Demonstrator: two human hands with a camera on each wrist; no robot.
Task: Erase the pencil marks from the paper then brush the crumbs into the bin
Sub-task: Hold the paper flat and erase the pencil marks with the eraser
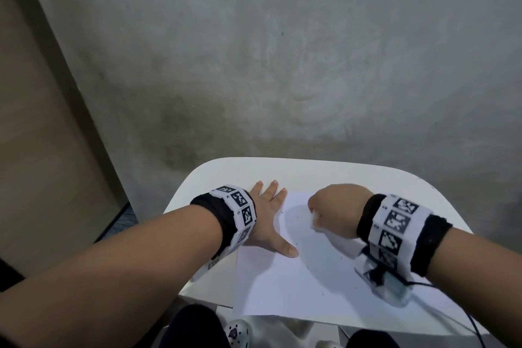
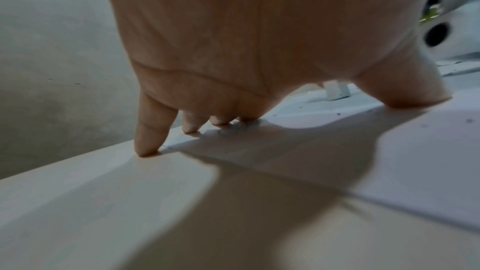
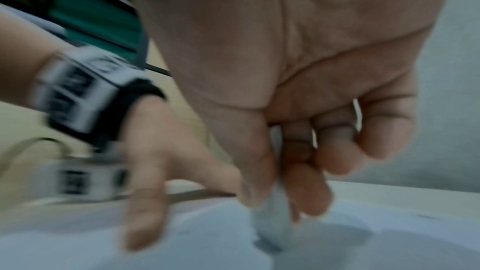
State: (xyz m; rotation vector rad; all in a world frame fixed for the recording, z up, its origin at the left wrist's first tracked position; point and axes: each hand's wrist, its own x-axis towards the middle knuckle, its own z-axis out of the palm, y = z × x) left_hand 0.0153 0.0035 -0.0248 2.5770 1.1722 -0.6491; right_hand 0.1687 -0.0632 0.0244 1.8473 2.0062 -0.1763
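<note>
A white sheet of paper (image 1: pixel 285 285) lies on a small white table (image 1: pixel 310 175), dotted with small dark crumbs (image 1: pixel 308 267). My left hand (image 1: pixel 269 216) lies flat with spread fingers on the paper's left edge, its fingertips (image 2: pixel 148 151) and thumb (image 2: pixel 405 98) pressing down. A faint pencil mark (image 2: pixel 233 128) shows by the fingertips. My right hand (image 1: pixel 332 210) hovers low over the paper's upper middle, its fingers (image 3: pixel 306 190) pinching a white eraser (image 3: pixel 272 219) whose tip touches the paper (image 3: pixel 182 254). The eraser (image 2: pixel 335 89) also appears in the left wrist view.
The table stands against a grey concrete wall (image 1: pixel 282 51), with a brown panel (image 1: pixel 34 121) at the left. A black cable (image 1: pixel 466 316) trails from my right wrist over the table's right side. My knees and a patterned shoe (image 1: pixel 237 333) show below the near edge.
</note>
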